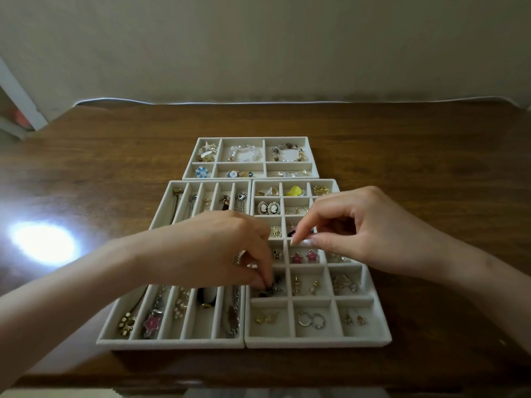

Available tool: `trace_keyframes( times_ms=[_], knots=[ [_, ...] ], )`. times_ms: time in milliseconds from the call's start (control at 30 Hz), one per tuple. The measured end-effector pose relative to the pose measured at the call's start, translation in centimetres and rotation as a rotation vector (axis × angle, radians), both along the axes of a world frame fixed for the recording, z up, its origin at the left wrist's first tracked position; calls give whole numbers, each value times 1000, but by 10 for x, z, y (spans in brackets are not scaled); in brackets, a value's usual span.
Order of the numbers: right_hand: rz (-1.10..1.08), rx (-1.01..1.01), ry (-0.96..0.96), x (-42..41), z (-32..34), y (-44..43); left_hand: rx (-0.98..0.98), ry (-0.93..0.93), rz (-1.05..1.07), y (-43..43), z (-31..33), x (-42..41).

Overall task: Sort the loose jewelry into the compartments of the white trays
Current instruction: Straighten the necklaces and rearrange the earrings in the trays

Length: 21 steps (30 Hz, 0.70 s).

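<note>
left hand (218, 248) pinches a dark jewelry piece (265, 291) in the white tray (316, 342); right hand (353, 237) curled, hold unclear.

From where I stand, no text, label, brand, number or sign can be read, neither on the white trays (316, 342) nor on the desk (402, 156).
</note>
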State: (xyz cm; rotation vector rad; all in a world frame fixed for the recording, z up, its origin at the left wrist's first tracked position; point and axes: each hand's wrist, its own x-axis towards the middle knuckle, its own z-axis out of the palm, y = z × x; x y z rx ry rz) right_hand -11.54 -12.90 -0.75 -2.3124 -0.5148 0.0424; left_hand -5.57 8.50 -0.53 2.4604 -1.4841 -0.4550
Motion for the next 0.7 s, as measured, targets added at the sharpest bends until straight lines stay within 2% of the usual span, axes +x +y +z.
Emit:
trace_keyframes(
  times_ms=[367, 700],
  knots=[
    [-6, -4, 5, 0, -2, -1, 37, -4, 8, -7, -7, -1],
    [5, 1, -1, 1, -3, -1, 81, -90, 2, -11, -5, -6]
  ],
)
